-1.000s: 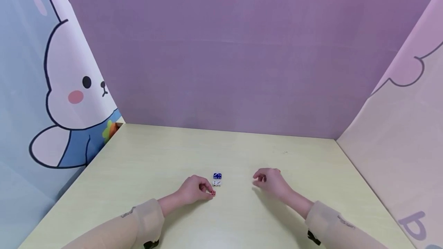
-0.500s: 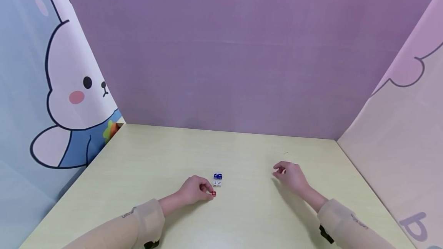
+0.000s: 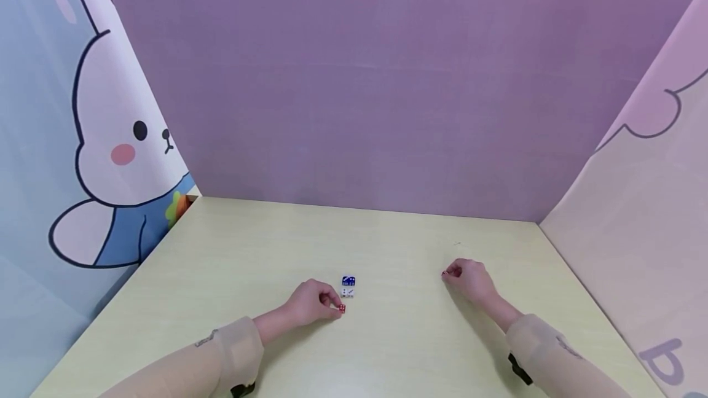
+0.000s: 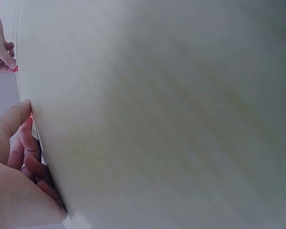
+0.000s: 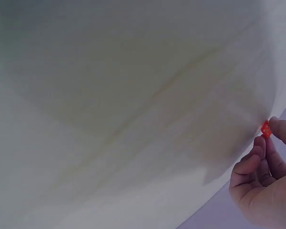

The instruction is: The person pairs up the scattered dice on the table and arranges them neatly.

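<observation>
My left hand (image 3: pixel 312 303) pinches a red die (image 3: pixel 342 308) between thumb and fingertips, low over the table. Just beyond that die, two white dice (image 3: pixel 347 292) sit side by side, with blue dice (image 3: pixel 348 280) right behind them. To the right, my right hand (image 3: pixel 470 278) grips a second red die (image 5: pixel 266 129) by its fingertips, close to the tabletop. In the left wrist view, my left hand (image 4: pixel 14 157) covers most of its own die, and the other red die (image 4: pixel 15 68) shows at the right hand's fingertips.
The pale wooden table (image 3: pixel 249 244) ends at a purple backdrop (image 3: pixel 354 91). Printed cloth walls stand on both sides, the left one with a cartoon rabbit (image 3: pixel 121 128). A small mark (image 3: pixel 456 243) lies on the tabletop beyond the right hand.
My right hand has moved right and slightly away from me, and its fingers have closed on the second red die. My left hand stays in place with its die.
</observation>
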Demonstrator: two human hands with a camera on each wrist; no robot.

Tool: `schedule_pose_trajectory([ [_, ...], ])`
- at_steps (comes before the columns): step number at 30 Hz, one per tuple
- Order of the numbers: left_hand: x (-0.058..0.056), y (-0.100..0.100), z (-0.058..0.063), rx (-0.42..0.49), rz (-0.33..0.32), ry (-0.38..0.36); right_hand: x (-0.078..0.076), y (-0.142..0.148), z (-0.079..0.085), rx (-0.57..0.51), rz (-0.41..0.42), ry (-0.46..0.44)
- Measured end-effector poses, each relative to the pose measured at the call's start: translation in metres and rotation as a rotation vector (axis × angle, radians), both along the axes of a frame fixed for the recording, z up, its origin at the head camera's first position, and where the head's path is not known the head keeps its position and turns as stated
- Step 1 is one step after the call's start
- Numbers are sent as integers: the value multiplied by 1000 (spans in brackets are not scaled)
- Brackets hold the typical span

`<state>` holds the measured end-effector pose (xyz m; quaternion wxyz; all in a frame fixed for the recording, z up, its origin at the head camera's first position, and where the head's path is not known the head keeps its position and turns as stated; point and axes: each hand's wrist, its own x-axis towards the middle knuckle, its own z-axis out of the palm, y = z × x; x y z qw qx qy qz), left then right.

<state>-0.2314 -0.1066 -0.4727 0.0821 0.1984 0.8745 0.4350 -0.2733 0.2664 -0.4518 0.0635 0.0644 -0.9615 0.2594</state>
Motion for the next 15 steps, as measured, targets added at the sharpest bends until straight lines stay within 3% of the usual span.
schedule_pose_trajectory([
  [15,0,1,2,-21,11,2,-3,-35,-5,-38,88,-37],
])
